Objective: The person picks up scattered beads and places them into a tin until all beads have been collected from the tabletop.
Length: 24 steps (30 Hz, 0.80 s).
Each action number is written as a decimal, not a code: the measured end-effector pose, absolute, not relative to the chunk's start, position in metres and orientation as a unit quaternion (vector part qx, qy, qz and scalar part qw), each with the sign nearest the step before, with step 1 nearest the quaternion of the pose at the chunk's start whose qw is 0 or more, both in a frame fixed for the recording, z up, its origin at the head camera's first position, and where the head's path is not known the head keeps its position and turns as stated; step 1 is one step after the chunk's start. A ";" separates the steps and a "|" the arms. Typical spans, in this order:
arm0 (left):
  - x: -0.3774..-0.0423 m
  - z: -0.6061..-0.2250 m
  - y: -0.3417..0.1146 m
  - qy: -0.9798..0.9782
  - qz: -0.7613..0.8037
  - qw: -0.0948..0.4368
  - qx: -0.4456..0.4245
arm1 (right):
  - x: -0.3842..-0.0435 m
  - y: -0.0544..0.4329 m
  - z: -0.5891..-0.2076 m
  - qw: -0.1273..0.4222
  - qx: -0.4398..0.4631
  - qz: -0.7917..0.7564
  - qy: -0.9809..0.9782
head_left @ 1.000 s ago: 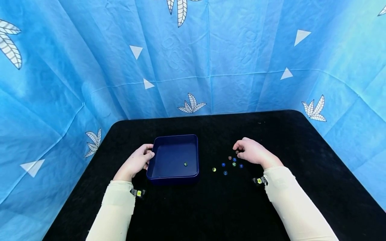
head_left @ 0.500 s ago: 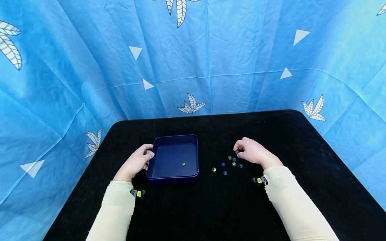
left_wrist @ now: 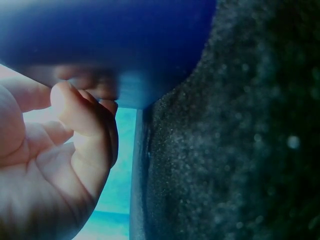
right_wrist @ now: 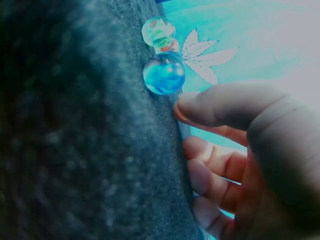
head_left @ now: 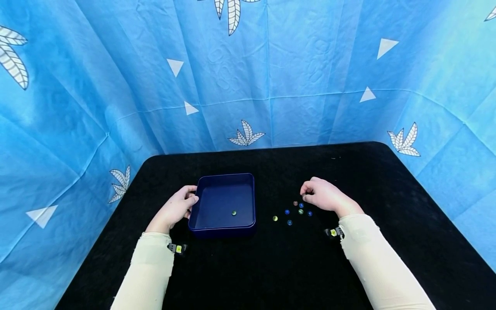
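Note:
A square dark-blue box, open at the top, has one green-yellow marble lying inside it. My left hand grips the box's left wall; the left wrist view shows curled fingers against its outer side. To the right of the box lie several glass marbles: a yellow one, a reddish one, a green one and several blue ones. Just beyond them, my right hand pinches a reddish marble at the table, now hidden by thumb and forefinger. A blue marble sits near that thumb.
Black cloth covers the table. A blue curtain with white leaves and triangles hangs behind and at both sides. Small dark cameras are strapped at the wrists.
The marble in the box has rolled slightly left. The right thumb and forefinger have closed round the reddish marble, which was visible between them before. The left hand and box have stayed put.

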State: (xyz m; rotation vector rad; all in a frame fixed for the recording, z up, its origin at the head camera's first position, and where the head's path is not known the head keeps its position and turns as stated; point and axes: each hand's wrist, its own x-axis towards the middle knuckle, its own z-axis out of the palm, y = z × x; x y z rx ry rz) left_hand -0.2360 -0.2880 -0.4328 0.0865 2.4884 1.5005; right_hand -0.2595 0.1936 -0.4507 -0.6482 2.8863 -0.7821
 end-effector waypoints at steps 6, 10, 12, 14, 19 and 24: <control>-0.236 -0.433 -0.288 0.852 0.510 0.115 0.029 | -0.260 0.194 -0.451 0.029 -0.222 -0.246 0.943; -0.237 -0.433 -0.288 0.855 0.505 0.115 0.031 | -0.262 0.194 -0.451 0.011 -0.219 -0.237 0.947; -0.237 -0.433 -0.288 0.855 0.504 0.115 0.031 | -0.262 0.195 -0.451 0.004 -0.216 -0.235 0.948; -0.237 -0.433 -0.288 0.856 0.504 0.115 0.032 | -0.263 0.195 -0.451 0.004 -0.211 -0.234 0.949; -0.237 -0.432 -0.288 0.853 0.507 0.116 0.031 | -0.263 0.194 -0.449 0.012 -0.199 -0.228 0.953; -0.236 -0.431 -0.287 0.848 0.515 0.118 0.034 | -0.261 0.193 -0.444 -0.001 -0.201 -0.217 0.955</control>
